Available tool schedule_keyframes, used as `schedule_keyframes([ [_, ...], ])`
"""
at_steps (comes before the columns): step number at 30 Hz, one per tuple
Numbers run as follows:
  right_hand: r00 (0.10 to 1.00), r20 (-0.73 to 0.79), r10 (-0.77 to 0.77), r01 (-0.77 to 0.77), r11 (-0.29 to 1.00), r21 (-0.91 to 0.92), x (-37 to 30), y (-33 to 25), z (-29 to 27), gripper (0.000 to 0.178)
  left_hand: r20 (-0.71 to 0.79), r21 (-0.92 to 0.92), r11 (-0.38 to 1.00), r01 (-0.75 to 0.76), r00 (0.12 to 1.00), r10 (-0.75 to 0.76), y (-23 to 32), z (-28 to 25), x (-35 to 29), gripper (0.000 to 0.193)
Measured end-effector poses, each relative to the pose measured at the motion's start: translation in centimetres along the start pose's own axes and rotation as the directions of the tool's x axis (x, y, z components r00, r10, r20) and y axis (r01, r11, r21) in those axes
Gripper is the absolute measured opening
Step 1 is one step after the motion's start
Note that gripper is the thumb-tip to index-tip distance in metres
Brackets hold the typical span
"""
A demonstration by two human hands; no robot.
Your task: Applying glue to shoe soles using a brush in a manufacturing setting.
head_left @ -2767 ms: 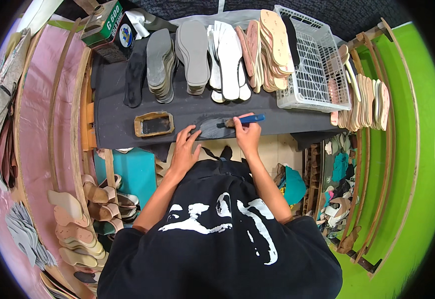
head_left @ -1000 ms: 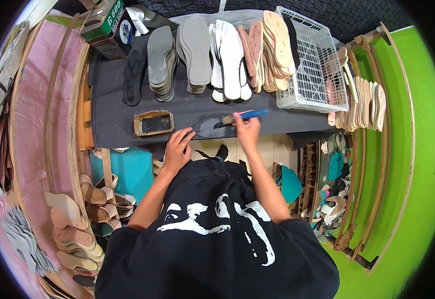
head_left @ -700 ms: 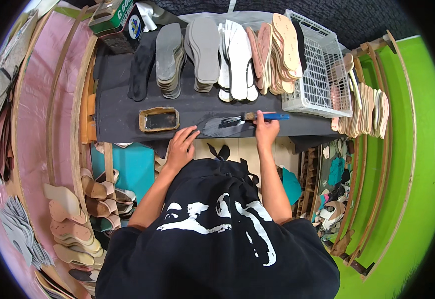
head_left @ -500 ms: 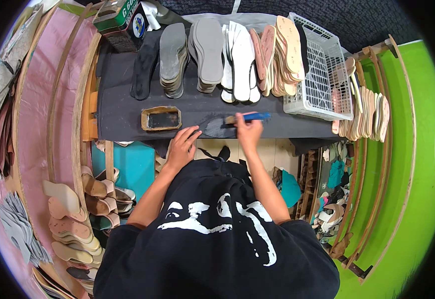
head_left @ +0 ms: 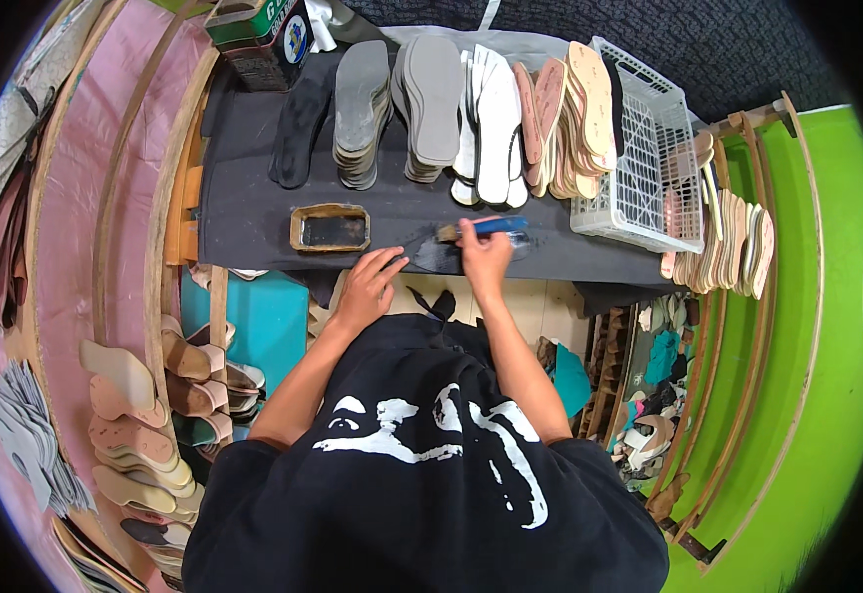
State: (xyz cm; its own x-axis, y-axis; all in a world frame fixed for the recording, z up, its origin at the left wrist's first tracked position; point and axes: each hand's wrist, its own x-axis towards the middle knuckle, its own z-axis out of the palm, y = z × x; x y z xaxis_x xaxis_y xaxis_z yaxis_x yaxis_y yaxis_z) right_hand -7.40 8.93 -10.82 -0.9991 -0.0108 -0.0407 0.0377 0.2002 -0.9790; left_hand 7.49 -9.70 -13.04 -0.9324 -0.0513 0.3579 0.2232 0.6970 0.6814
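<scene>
The left hand [head_left: 367,289], fingers spread, lies at the left end of a dark sole piece [head_left: 437,259] on the surface [head_left: 239,222], probably steadying it; the right hand [head_left: 486,262] grips a brush [head_left: 500,225] above. A tray [head_left: 328,248] sits within likely easy reach.

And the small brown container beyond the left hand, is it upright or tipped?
Upright. The brown container shows its whole open rim from above, with the dark inside visible; how full, I cannot tell.

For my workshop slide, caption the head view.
Right hand holds a blue brush over a dark sole, left hand beside it.
</scene>
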Motion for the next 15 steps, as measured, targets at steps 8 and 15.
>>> schedule_keyframes([
  [8,1.000,-0.004,0.016,-0.016,1.000,-0.015,1.8,-0.4,-1.3,0.020,0.005,0.008,1.000,0.027,1.000,-0.027,0.1,-0.2,-0.2,0.058],
  [15,1.000,-0.009,0.013,-0.014,0.994,-0.109,1.2,0.8,-0.8,0.025,0.001,-0.001,1.000,-0.001,1.000,0.001,0.2,-0.2,0.0,0.056],
])
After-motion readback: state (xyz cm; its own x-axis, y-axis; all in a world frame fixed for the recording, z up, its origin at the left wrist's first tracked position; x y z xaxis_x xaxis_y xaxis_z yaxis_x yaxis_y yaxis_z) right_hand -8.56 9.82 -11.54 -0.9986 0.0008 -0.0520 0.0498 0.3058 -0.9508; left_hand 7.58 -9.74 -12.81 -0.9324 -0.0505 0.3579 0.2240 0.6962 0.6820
